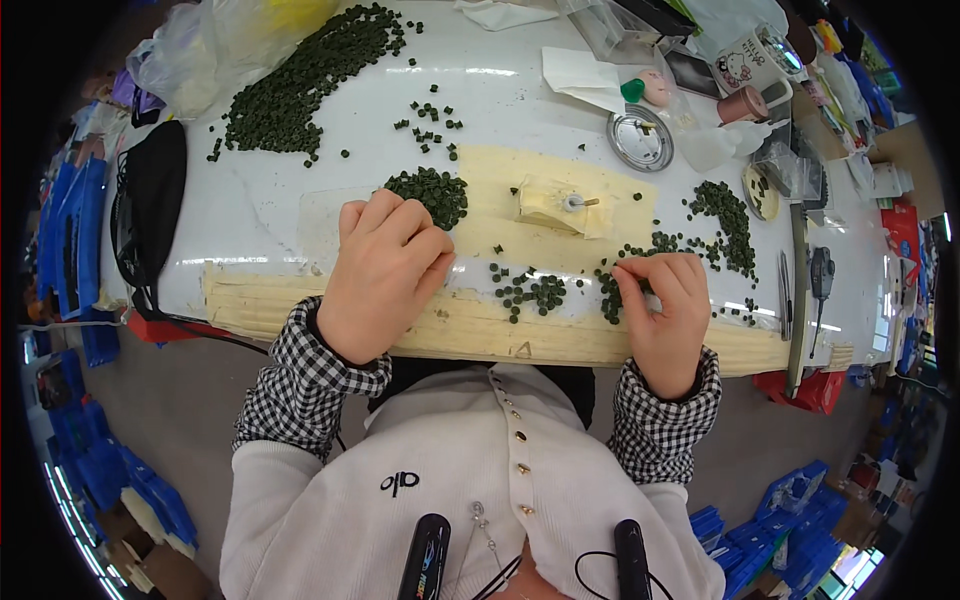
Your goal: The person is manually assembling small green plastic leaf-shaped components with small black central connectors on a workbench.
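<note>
My left hand (pixel 385 275) is over the table's near left part, its fingers curled in beside a small heap of dark green pellet-like pieces (pixel 432 196). What its fingertips hold, if anything, is hidden. My right hand (pixel 668 315) is closed, thumb and forefinger meeting at the edge of another loose group of these pieces (pixel 609 302); anything between them is too small to make out. Between and beyond my hands stands a tape-covered block (pixel 548 205) with a small metal pin (pixel 582 203) on it. More green pieces (pixel 530 293) lie between my hands.
A large pile of green pieces (pixel 300 90) spreads at the far left, beside a clear plastic bag (pixel 215 60). A black face mask (pixel 150 205) lies left. At the right are a round metal dish (pixel 640 140), a mug (pixel 755 68), tweezers (pixel 785 295) and a screwdriver (pixel 821 280).
</note>
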Action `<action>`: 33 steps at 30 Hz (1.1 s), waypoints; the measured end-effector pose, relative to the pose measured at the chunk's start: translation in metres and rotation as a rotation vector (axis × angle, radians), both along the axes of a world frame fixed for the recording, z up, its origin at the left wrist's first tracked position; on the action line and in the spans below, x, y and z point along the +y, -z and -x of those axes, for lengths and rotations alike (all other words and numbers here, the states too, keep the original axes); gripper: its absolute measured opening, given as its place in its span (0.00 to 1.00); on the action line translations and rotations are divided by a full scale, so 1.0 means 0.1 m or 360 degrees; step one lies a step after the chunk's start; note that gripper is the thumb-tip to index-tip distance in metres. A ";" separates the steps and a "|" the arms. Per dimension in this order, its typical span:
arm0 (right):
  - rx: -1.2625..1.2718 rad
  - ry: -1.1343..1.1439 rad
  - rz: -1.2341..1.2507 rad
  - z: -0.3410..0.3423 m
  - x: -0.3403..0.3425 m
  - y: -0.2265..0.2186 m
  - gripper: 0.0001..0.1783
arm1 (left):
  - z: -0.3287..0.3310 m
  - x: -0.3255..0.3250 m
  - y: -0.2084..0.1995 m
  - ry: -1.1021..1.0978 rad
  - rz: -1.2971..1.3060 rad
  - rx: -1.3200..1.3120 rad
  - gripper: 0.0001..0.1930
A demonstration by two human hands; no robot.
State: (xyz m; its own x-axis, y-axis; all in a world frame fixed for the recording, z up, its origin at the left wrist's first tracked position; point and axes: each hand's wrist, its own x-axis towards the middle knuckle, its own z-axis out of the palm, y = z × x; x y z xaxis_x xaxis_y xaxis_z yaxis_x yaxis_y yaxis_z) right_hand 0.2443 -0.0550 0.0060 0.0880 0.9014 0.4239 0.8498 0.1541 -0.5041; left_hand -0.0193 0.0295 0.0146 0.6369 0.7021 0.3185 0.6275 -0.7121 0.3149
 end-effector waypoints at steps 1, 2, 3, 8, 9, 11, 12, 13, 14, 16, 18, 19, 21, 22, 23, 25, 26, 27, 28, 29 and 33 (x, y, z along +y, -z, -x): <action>-0.0052 0.0001 0.0020 0.01 0.02 0.04 0.06 | 0.00 0.00 -0.02 -0.0010 0.0000 -0.0022 0.07; -0.0103 0.0001 0.0035 0.03 0.05 0.06 0.06 | 0.00 0.01 -0.02 0.0003 -0.0036 -0.0116 0.08; -0.0130 0.0008 0.0043 0.04 0.06 0.07 0.06 | 0.00 0.03 -0.01 0.0017 -0.0072 -0.0210 0.08; -0.0192 0.0016 0.0085 0.09 0.10 0.08 0.07 | 0.03 0.00 0.02 -0.0073 0.0031 -0.0526 0.08; -0.0196 0.0011 0.0084 0.09 0.11 0.07 0.07 | 0.03 -0.01 0.01 -0.0096 0.0054 -0.0569 0.08; -0.0201 0.0005 0.0080 0.09 0.11 0.04 0.07 | 0.01 -0.02 -0.02 -0.0139 0.0097 -0.0653 0.09; -0.0132 0.0019 0.0051 0.08 0.10 0.03 0.07 | 0.02 -0.03 -0.03 -0.0101 0.0165 -0.0736 0.08; -0.0063 0.0035 0.0023 0.06 0.07 0.01 0.07 | 0.03 -0.04 -0.04 -0.0060 0.0234 -0.0818 0.08; 0.0005 0.0042 -0.0006 0.06 0.04 0.00 0.07 | 0.04 -0.06 -0.05 -0.0027 0.0303 -0.0901 0.08; 0.0368 0.0133 0.0043 0.12 -0.03 -0.09 0.07 | 0.06 -0.13 -0.03 -0.0046 0.0772 -0.1146 0.06; 0.0591 0.0125 0.0059 0.15 -0.08 -0.15 0.07 | 0.05 -0.17 -0.04 0.0005 0.1308 -0.1433 0.06; 0.0676 0.0064 0.0094 0.18 -0.08 -0.18 0.07 | 0.02 -0.17 -0.05 0.0041 0.1435 -0.1502 0.06; 0.0835 -0.0067 0.0180 0.28 -0.08 -0.24 0.07 | -0.04 -0.19 -0.05 0.0102 0.1700 -0.1653 0.07; 0.0921 -0.0121 0.0205 0.32 -0.06 -0.24 0.08 | -0.07 -0.21 -0.06 0.0145 0.1753 -0.1673 0.08; 0.0965 -0.0165 0.0195 0.37 -0.04 -0.24 0.09 | -0.10 -0.22 -0.06 0.0187 0.1805 -0.1691 0.09; 0.1052 -0.0256 0.0177 0.45 -0.01 -0.25 0.10 | -0.14 -0.25 -0.07 0.0270 0.1907 -0.1727 0.10; 0.1042 -0.0315 0.0177 0.47 0.00 -0.26 0.11 | -0.14 -0.25 -0.06 0.0322 0.1958 -0.1734 0.11; 0.1036 -0.0345 0.0160 0.48 0.01 -0.26 0.11 | -0.15 -0.26 -0.04 0.0342 0.1968 -0.1748 0.11; 0.1029 -0.0374 0.0144 0.49 0.02 -0.26 0.11 | -0.15 -0.26 -0.03 0.0362 0.1978 -0.1762 0.11; 0.1024 -0.0402 0.0128 0.51 0.02 -0.25 0.11 | -0.16 -0.27 -0.02 0.0382 0.1991 -0.1775 0.11; 0.1169 -0.0397 0.0148 0.56 0.02 -0.22 0.11 | -0.16 -0.29 -0.01 0.0362 0.1997 -0.1817 0.10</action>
